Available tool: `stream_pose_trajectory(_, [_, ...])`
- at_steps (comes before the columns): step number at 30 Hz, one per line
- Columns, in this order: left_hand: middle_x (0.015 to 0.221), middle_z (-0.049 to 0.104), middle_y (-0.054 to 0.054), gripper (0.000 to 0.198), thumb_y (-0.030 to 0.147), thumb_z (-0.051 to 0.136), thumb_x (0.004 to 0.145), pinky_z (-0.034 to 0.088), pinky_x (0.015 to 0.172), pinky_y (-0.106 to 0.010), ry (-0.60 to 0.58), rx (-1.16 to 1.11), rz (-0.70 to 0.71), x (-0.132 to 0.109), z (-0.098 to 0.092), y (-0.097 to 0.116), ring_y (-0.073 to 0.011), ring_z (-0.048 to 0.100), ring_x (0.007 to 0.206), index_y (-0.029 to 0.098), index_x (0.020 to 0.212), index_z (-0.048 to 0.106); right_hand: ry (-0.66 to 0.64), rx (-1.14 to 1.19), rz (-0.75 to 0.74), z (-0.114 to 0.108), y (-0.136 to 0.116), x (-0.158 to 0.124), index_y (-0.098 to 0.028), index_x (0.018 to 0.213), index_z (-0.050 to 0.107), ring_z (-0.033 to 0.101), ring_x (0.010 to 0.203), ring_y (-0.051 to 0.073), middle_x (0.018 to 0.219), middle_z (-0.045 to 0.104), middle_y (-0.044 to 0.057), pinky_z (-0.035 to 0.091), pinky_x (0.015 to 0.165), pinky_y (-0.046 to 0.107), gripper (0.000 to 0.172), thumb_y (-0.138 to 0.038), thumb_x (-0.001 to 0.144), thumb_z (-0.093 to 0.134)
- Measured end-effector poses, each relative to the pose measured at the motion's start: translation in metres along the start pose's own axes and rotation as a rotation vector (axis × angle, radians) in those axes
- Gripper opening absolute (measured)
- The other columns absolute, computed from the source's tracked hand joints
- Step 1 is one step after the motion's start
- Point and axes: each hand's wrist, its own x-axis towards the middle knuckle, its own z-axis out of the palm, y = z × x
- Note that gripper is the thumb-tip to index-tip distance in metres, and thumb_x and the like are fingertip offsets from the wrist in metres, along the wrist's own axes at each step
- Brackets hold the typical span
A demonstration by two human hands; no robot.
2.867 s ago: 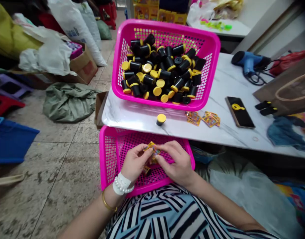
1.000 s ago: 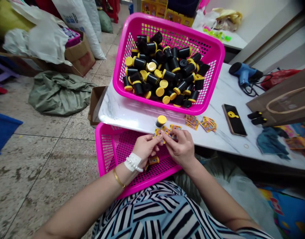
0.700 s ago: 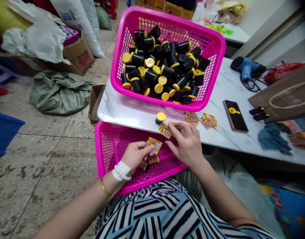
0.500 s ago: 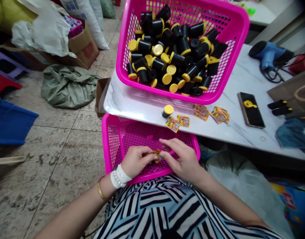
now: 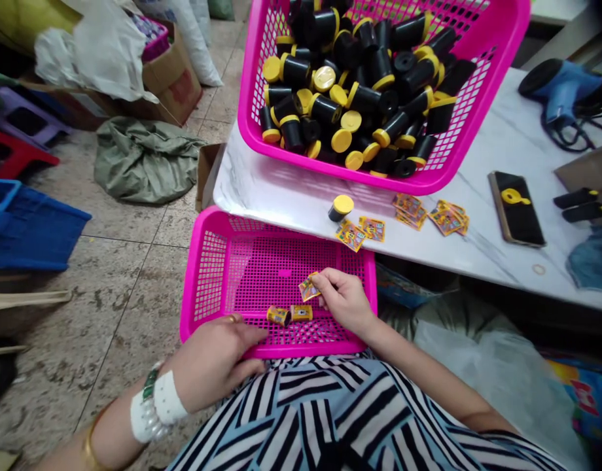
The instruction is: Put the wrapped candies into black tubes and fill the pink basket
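Note:
My right hand (image 5: 345,299) pinches a small orange printed sticker (image 5: 309,286) between thumb and fingers, above the lower pink basket (image 5: 189,301). Below the sticker, two small canisters wrapped in orange labels (image 5: 301,313) lie on their sides in that basket. My left hand (image 5: 222,353) rests over the basket's near left rim, fingers apart and holding nothing. On the table edge stands a black canister with a yellow lid (image 5: 341,208), and close by lie loose stickers (image 5: 351,234). Further right are more stickers in small piles (image 5: 448,217).
A large pink basket (image 5: 353,175) full of black, yellow-lidded canisters stands on the marble-patterned table (image 5: 291,190). To its right are a phone (image 5: 515,208) and a blue heat gun (image 5: 561,91). A blue crate (image 5: 40,226) and green cloth (image 5: 141,160) are on the floor.
My hands have parted: the left has moved left and down to the rim, while the right holds a sticker. The labelled canisters have come into sight, and the view has shifted slightly.

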Motion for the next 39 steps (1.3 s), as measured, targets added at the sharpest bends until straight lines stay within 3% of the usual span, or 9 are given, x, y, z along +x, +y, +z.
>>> stream_pose_trajectory(5, [0.086,0.076,-0.006,0.017,0.034,0.066,0.085,0.055,0.071,-0.029,0.445,-0.644,-0.219,0.027,0.009,0.034,-0.0188,0.07,0.076,0.021,0.089,0.076,0.035,0.024,-0.072,0.006,-0.005,-0.005,-0.019,0.074,0.063,0.052,0.052,0.011,0.06,0.057,-0.001,0.039,0.047,0.023,0.034,-0.043,0.095,0.052])
stream_pose_trajectory(14, [0.088,0.072,-0.006,0.012,0.024,0.076,0.076,0.054,0.074,-0.026,0.659,-0.806,-0.187,0.053,0.024,0.034,-0.0167,0.065,0.083,0.021,0.086,0.08,0.068,-0.318,-0.51,0.009,-0.015,-0.004,-0.018,0.079,0.065,0.056,0.061,0.013,0.066,0.061,0.002,0.043,0.057,0.026,0.023,-0.025,0.096,0.051])
stream_pose_trajectory(17, [0.076,0.07,-0.004,0.007,0.025,0.076,0.075,0.051,0.062,-0.021,0.641,-0.937,-0.263,0.056,0.026,0.026,-0.0126,0.063,0.07,0.019,0.074,0.078,0.039,-0.371,-0.614,0.014,-0.015,-0.002,-0.017,0.078,0.065,0.055,0.059,0.013,0.064,0.06,0.002,0.043,0.054,0.025,0.025,-0.026,0.097,0.051])
stream_pose_trajectory(20, [0.049,0.057,0.003,0.016,0.032,0.074,0.077,0.032,0.04,-0.015,0.518,-1.199,-0.39,0.059,0.028,0.019,-0.0055,0.045,0.042,0.017,0.078,0.074,0.044,-0.454,-0.69,0.002,-0.026,0.004,-0.018,0.084,0.067,0.06,0.063,0.013,0.07,0.065,0.003,0.048,0.059,0.025,0.018,-0.027,0.095,0.057])
stream_pose_trajectory(24, [0.041,0.053,0.004,0.022,0.035,0.075,0.076,0.018,0.034,-0.013,0.438,-1.415,-0.468,0.062,0.028,0.013,-0.0033,0.036,0.033,0.015,0.084,0.068,0.384,-0.769,-0.747,-0.039,-0.053,0.035,-0.019,0.111,0.068,0.064,0.096,0.025,0.104,0.068,0.011,0.053,0.085,0.038,0.031,-0.037,0.086,0.068])
stream_pose_trajectory(27, [0.043,0.055,0.003,0.026,0.031,0.075,0.075,0.014,0.034,-0.013,0.358,-1.492,-0.471,0.064,0.025,0.012,-0.0022,0.033,0.032,0.013,0.092,0.069,0.394,-0.967,-0.631,-0.063,-0.069,0.063,-0.019,0.117,0.067,0.059,0.105,0.032,0.111,0.066,0.013,0.05,0.09,0.047,0.035,-0.034,0.085,0.067])
stream_pose_trajectory(30, [0.048,0.056,0.002,0.028,0.027,0.076,0.075,0.013,0.033,-0.012,0.304,-1.607,-0.456,0.067,0.02,0.012,-0.0015,0.035,0.035,0.01,0.097,0.071,0.249,-0.781,-0.569,-0.066,-0.076,0.067,-0.018,0.109,0.068,0.063,0.092,0.025,0.099,0.068,0.009,0.053,0.083,0.041,0.026,-0.026,0.085,0.065])
stream_pose_trajectory(34, [0.06,0.058,0.001,0.019,0.016,0.077,0.07,0.018,0.032,-0.01,0.268,-1.829,-0.409,0.07,0.014,0.008,-0.0006,0.039,0.042,0.007,0.086,0.07,-0.054,-0.053,-0.365,-0.043,-0.072,0.038,-0.022,0.11,0.064,0.064,0.076,0.015,0.091,0.067,0.002,0.055,0.068,0.028,0.029,-0.031,0.083,0.07])
stream_pose_trajectory(39, [0.066,0.057,0.003,0.021,0.01,0.078,0.066,0.02,0.032,-0.008,0.248,-1.982,-0.455,0.074,0.013,0.005,0.001,0.04,0.043,0.007,0.083,0.067,-0.153,0.331,-0.158,-0.021,-0.05,0.02,-0.023,0.103,0.068,0.067,0.088,0.015,0.096,0.07,0.002,0.057,0.082,0.03,0.028,-0.032,0.078,0.077])
